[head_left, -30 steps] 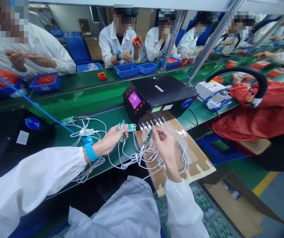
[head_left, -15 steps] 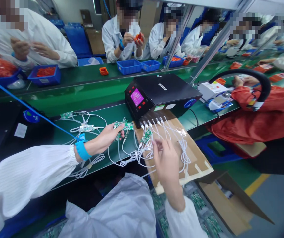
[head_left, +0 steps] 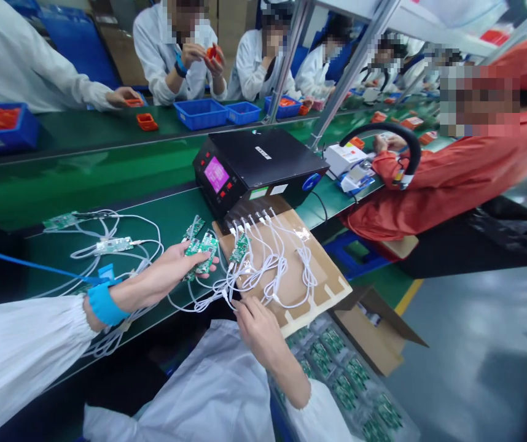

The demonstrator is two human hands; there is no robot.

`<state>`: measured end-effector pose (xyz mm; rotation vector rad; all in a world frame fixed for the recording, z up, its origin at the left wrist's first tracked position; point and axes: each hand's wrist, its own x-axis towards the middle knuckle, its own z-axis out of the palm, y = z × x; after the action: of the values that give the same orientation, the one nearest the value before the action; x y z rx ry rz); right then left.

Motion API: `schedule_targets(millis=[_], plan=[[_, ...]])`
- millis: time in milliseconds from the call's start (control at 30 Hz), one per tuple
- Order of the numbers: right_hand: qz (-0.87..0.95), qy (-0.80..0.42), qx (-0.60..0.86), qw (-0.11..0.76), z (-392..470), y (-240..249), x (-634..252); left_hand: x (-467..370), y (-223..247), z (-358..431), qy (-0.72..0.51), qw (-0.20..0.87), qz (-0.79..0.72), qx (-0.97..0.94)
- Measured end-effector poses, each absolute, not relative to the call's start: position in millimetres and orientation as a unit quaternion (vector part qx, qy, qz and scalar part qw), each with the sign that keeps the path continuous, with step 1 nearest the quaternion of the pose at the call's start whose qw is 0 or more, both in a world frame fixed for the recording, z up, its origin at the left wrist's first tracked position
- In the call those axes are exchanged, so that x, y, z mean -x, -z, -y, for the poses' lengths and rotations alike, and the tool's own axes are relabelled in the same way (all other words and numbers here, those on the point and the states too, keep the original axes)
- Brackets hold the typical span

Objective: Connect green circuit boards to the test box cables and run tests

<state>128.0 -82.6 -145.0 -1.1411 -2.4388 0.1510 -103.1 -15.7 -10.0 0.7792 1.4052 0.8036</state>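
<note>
My left hand [head_left: 178, 267], with a blue wrist strap [head_left: 107, 302], is closed around green circuit boards [head_left: 206, 250], thumb on top. Another small green board [head_left: 239, 248] lies just to the right, on the brown cardboard sheet [head_left: 323, 270]. Bundled white cables [head_left: 215, 294] run below the boards. My right hand [head_left: 261, 328] is lower, at the cardboard's near-left edge, with its fingertips pinched on a white cable at the bundle. Behind both hands stands a black tester box [head_left: 263, 156] with a lit pink screen, and a row of white plugs sits along its front.
More cabled boards [head_left: 113, 244] lie left on the green bench. Trays of green boards [head_left: 346, 380] and an open carton [head_left: 374, 331] are below right. Co-workers sit across the belt beside blue bins [head_left: 201, 113]; a person in red [head_left: 452, 178] is at right.
The view has swung right, shifting the scene left. My right hand has come down and toward me from over the cardboard to the cable bundle. My left hand still holds boards, now more fanned out.
</note>
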Motion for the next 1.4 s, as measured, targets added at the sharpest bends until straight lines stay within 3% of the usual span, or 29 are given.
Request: schedule_targets(millis=[133, 333, 833, 1400], plan=[[0.881, -0.177, 0.355, 0.258, 83.0, 129.4, -167.1, 97.6, 12.9, 20.1, -0.347, 0.635, -0.599, -0.342], [0.787, -0.280, 0.421, 0.354, 83.8, 113.9, -207.5, 77.2, 15.6, 25.3, -0.380, 0.623, -0.632, -0.263], [0.756, -0.142, 0.434, 0.470, 82.0, 113.8, -144.1, 38.6, 26.7, 25.3, -0.397, 0.652, -0.559, -0.323], [0.712, -0.182, 0.459, 0.499, 82.0, 119.9, -139.2, 43.6, 29.8, 25.0, -0.418, 0.653, -0.549, -0.311]])
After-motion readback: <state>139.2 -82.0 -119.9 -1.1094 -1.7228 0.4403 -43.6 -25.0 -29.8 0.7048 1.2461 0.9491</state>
